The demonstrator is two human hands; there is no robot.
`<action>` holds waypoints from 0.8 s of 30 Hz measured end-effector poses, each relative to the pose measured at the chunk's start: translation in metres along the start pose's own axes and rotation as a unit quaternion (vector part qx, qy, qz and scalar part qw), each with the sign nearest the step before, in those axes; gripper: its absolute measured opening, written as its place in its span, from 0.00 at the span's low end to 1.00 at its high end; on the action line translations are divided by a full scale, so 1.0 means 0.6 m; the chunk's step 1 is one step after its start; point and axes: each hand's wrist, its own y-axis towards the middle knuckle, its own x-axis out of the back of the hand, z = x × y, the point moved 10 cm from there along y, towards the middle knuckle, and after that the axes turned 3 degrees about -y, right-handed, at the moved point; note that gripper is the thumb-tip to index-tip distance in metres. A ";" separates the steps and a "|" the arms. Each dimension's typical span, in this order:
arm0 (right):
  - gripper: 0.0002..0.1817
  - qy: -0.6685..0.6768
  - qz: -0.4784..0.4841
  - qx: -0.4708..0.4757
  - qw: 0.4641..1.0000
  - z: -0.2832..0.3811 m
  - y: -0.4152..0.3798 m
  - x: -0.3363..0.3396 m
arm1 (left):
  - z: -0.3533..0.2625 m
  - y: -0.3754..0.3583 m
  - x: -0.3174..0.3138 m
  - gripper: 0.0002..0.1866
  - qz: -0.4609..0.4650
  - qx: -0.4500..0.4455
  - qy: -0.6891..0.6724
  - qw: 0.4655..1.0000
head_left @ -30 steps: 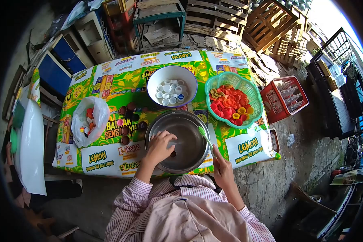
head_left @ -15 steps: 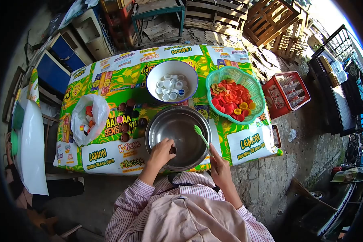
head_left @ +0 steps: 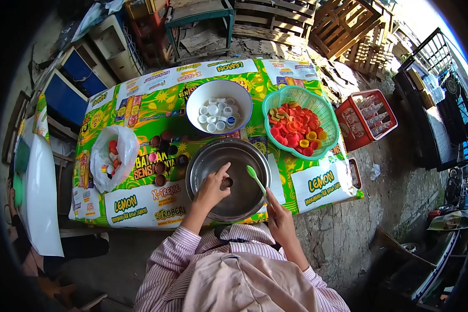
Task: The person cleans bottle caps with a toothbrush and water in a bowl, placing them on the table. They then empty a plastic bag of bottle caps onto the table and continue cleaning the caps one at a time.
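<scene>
My left hand (head_left: 213,189) is over the steel basin (head_left: 191,179), its index finger stretched out. A small dark brown bottle cap (head_left: 227,182) is gripped between its thumb and other fingers. In my right hand (head_left: 280,217) is a light green toothbrush (head_left: 258,180), held by the handle at the basin's right rim. Its head points up and left over the basin, apart from the cap. Whether water stands in the basin is hard to tell. Several dark brown caps (head_left: 160,180) and a pink cap (head_left: 152,156) lie on the printed table cover left of the basin.
A white bowl (head_left: 192,112) of white caps stands behind the basin. To the right is a turquoise basket (head_left: 271,120) with red and yellow caps. A plastic bag (head_left: 105,178) of caps lies left. Beyond the table's right edge stands a red crate (head_left: 356,136) of bottles.
My left hand has moved slightly up and right, and its index finger is now extended, showing more of the cap. The toothbrush has shifted a little left and down.
</scene>
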 end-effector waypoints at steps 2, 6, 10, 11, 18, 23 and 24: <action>0.28 0.005 -0.006 0.004 1.000 0.001 -0.001 0.001 | -0.006 0.005 0.009 0.40 -0.004 0.012 -0.024 1.000; 0.29 -0.009 0.023 -0.013 1.000 0.001 0.001 -0.009 | -0.043 0.008 0.036 0.51 -0.070 -0.066 -0.058 0.994; 0.31 -0.070 0.049 0.071 0.994 0.026 0.005 -0.027 | -0.048 0.001 0.038 0.54 -0.065 -0.043 -0.166 0.983; 0.32 -0.108 0.044 0.062 0.991 0.020 0.008 -0.025 | -0.047 0.000 0.037 0.54 -0.064 -0.044 -0.167 0.983; 0.32 -0.177 0.039 0.066 0.981 0.020 0.005 -0.035 | -0.044 -0.002 0.046 0.57 -0.089 -0.044 -0.089 0.991; 0.30 -0.151 0.037 0.058 0.986 0.021 0.011 -0.025 | -0.045 -0.010 0.052 0.56 -0.117 -0.051 -0.120 0.984; 0.29 -0.138 0.051 0.050 0.988 0.015 0.012 -0.028 | -0.046 -0.011 0.052 0.56 -0.119 -0.051 -0.120 0.984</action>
